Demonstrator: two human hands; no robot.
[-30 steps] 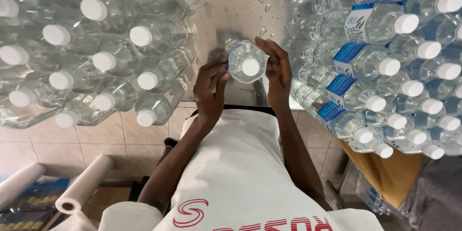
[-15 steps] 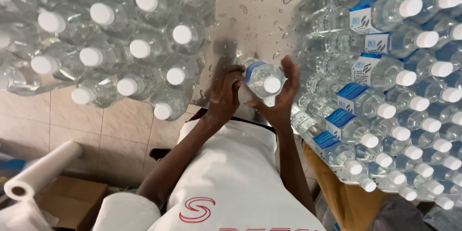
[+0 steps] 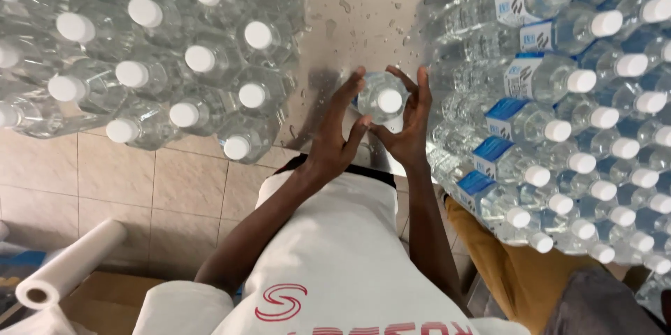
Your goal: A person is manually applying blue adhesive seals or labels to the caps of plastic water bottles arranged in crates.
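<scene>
Between hands [image 3: 335, 132] [image 3: 409, 122]: clear ribbed bottle [image 3: 381, 97], seemingly plastic.

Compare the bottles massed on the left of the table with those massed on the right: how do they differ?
The left bottles are bare clear plastic; the right bottles carry blue and white labels. The left bottles stand nearer upright, while the right bottles lean further over in this view. Both groups have white caps and stand on the wet metal table.
</scene>
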